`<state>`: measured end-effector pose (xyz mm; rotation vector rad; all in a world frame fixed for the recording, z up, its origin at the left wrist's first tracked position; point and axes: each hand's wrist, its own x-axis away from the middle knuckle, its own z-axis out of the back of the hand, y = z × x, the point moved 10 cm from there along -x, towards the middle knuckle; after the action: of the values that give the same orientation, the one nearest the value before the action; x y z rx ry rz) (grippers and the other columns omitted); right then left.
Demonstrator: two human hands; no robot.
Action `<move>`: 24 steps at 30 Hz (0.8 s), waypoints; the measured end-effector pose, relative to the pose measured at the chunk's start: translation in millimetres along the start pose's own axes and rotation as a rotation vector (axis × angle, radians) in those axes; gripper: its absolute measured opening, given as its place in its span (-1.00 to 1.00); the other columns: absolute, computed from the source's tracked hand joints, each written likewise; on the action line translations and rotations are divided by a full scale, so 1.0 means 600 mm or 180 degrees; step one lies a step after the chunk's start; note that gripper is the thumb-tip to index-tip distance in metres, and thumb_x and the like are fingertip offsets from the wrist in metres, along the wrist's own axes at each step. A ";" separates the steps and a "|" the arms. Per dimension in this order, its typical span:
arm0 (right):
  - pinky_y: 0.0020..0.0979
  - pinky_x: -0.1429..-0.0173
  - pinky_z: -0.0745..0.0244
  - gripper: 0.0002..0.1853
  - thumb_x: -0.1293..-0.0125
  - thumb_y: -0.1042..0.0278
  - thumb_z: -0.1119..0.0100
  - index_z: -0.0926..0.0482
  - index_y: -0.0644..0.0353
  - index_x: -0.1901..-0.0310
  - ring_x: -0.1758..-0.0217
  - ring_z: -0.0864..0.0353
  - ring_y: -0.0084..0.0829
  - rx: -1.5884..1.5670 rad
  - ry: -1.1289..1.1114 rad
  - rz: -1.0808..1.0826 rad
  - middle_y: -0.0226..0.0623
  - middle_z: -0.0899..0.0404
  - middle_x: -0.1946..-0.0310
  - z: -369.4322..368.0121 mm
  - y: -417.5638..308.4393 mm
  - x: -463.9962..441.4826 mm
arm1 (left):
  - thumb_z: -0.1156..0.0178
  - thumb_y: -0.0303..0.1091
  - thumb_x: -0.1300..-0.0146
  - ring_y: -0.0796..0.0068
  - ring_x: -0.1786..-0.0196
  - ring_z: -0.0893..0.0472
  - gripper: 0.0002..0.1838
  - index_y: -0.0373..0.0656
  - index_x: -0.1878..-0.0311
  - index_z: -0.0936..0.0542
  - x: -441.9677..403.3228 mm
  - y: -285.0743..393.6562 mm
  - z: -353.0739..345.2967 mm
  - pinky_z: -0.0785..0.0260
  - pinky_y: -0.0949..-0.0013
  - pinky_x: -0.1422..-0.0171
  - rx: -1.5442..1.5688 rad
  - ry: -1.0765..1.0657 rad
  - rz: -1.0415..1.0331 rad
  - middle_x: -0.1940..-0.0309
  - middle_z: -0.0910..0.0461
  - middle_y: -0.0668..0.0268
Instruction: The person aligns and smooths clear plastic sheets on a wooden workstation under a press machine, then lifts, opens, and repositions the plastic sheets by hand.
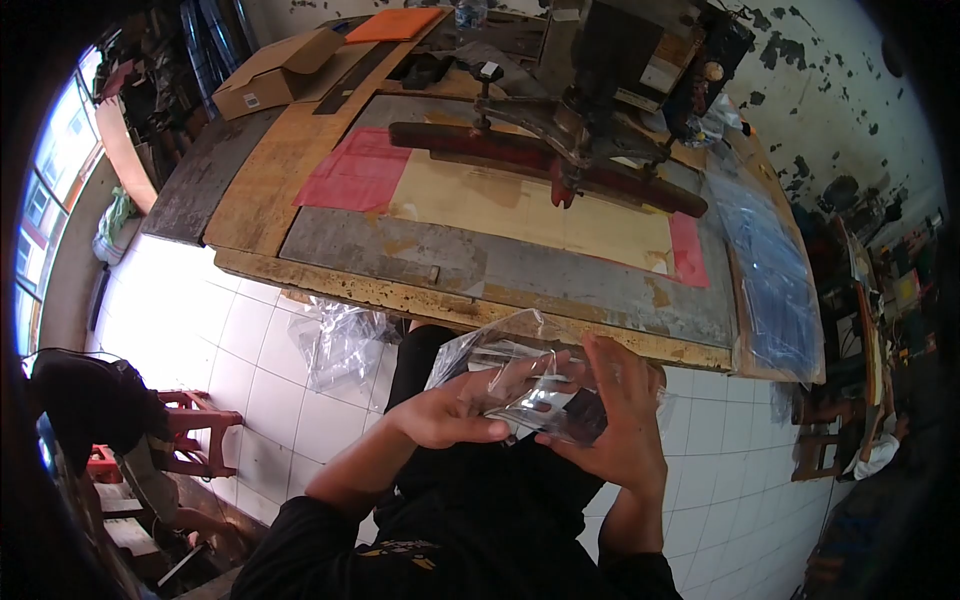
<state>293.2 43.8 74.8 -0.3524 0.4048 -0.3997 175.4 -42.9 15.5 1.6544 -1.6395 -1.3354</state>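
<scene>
Since the clear plastic (545, 398) looks light, limp and slippery, it is best gripped by its edges; above the lap (480, 500), near the bench (350, 286), it is held between thumb and fingers by left hand (440, 416) and right hand (622, 430).

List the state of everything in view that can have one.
Left hand: holding the clear bag
Right hand: holding the clear bag, fingers extended
Clear bag: held, wrinkled
Plastic on floor: crumpled
Yellow sheet: lying flat
Orange sheet: lying flat
Red press bar: over yellow sheet, contact unclear
</scene>
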 end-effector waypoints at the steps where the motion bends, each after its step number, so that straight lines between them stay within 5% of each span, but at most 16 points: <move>1: 0.10 -0.52 -0.14 0.30 0.16 -0.19 -0.80 -0.33 0.11 -0.64 -0.53 -0.36 0.02 0.0010 0.0002 -0.0016 -0.02 -0.40 -0.49 0.000 0.000 -0.001 | -0.29 -0.34 -0.58 0.37 -0.53 -0.42 -0.10 -0.31 -0.77 0.01 0.005 -0.020 0.012 -0.33 0.27 -0.51 -0.0265 0.0001 0.0276 -0.61 -0.37 0.07; 4: 0.08 -0.52 -0.15 0.28 0.09 -0.23 -0.76 -0.31 0.12 -0.65 -0.55 -0.33 0.00 0.0029 -0.0048 -0.0034 -0.08 -0.37 -0.52 0.000 0.000 -0.002 | -0.27 -0.37 -0.59 0.36 -0.52 -0.45 -0.15 -0.30 -0.76 -0.05 0.000 0.013 0.013 -0.32 0.24 -0.54 -0.1271 0.0185 -0.0070 -0.57 -0.44 0.11; 8: 0.10 -0.52 -0.15 0.30 0.05 -0.28 -0.74 -0.28 0.14 -0.67 -0.57 -0.32 -0.02 0.0109 -0.0141 -0.0141 -0.12 -0.34 -0.54 -0.001 0.004 0.001 | -0.29 -0.37 -0.58 0.36 -0.46 -0.52 -0.18 -0.30 -0.75 -0.11 -0.014 0.030 0.003 -0.31 0.23 -0.56 -0.0896 0.0257 -0.0050 -0.44 -0.59 0.14; 11: 0.12 -0.52 -0.15 0.33 0.06 -0.29 -0.74 -0.24 0.14 -0.68 -0.56 -0.33 -0.02 0.0096 -0.0163 -0.0143 -0.10 -0.35 -0.53 -0.003 0.008 0.002 | -0.34 -0.36 -0.55 0.37 -0.36 -0.61 -0.27 -0.28 -0.67 -0.30 -0.017 0.051 -0.008 -0.37 0.23 -0.52 -0.1456 0.0310 -0.0056 -0.28 -0.72 0.18; 13: 0.13 -0.52 -0.16 0.34 0.06 -0.30 -0.74 -0.23 0.14 -0.69 -0.56 -0.33 -0.01 0.0121 -0.0162 -0.0154 -0.08 -0.36 -0.53 -0.003 0.008 0.001 | -0.36 -0.37 -0.53 0.37 -0.26 -0.69 -0.36 -0.26 -0.61 -0.44 -0.011 0.032 0.004 -0.44 0.23 -0.46 -0.1798 0.0401 0.0582 -0.27 -0.74 0.16; 16: 0.15 -0.51 -0.17 0.35 0.05 -0.32 -0.73 -0.20 0.13 -0.70 -0.56 -0.33 0.01 0.0114 -0.0112 -0.0130 -0.05 -0.36 -0.51 -0.005 0.008 0.000 | -0.42 -0.36 -0.47 0.33 -0.29 -0.69 -0.41 -0.26 -0.52 -0.55 -0.005 0.037 0.012 -0.42 0.21 -0.47 -0.2095 0.0476 0.0188 -0.19 -0.78 0.11; 19: 0.18 -0.51 -0.17 0.37 0.03 -0.38 -0.70 -0.17 0.13 -0.71 -0.57 -0.33 0.04 0.0050 -0.0130 -0.0143 0.00 -0.36 -0.50 -0.007 0.013 -0.001 | -0.23 -0.46 -0.59 0.35 -0.23 -0.75 -0.45 -0.24 -0.59 -0.47 -0.013 0.065 0.002 -0.49 0.25 -0.42 -0.2199 0.0520 -0.0305 -0.29 -0.75 0.12; 24: 0.23 -0.56 -0.12 0.40 0.03 -0.49 -0.65 -0.14 0.13 -0.72 -0.60 -0.29 0.11 0.0044 -0.0390 -0.0264 0.05 -0.35 -0.50 -0.017 0.021 0.002 | -0.17 -0.48 -0.62 0.32 -0.30 -0.74 -0.50 -0.24 -0.56 -0.50 -0.020 0.064 0.014 -0.47 0.25 -0.45 -0.1651 0.0759 -0.0064 -0.21 -0.79 0.17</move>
<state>293.4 51.6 61.0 -0.3791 0.2682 -0.4592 151.7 -36.5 48.1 1.4452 -1.0307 -1.3653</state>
